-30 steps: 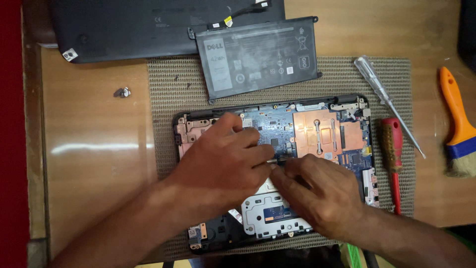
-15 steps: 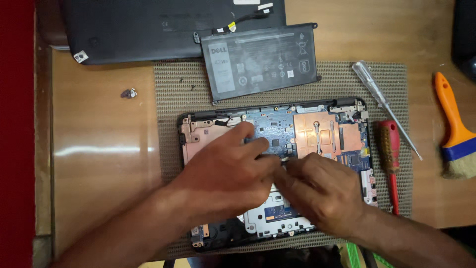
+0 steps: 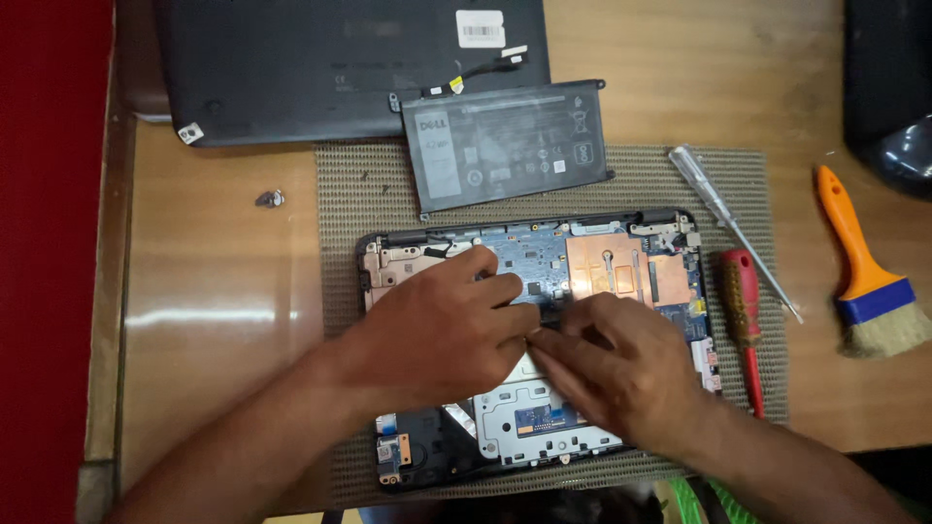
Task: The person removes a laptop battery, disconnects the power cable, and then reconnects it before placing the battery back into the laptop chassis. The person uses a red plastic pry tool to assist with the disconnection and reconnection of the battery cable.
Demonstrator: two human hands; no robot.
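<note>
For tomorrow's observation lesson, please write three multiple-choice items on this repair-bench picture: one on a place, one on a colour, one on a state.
1. Where does the removed battery pack lie?
A. On the mat above the opened laptop
B. Inside the laptop
C. Under the brush

2. What colour is the handle of the brush?
A. Green
B. Orange
C. White

3. In what state is the laptop?
A. Shut with its cover on
B. Open, with circuit board and copper plate bared
C. Folded in half

Key:
1 A: the dark pack rests on the woven mat, just beyond the laptop's far edge.
2 B: the handle is orange, with a blue band at the bristles.
3 B: the board shows, and the left hand and right hand meet fingertips over its middle.
</note>
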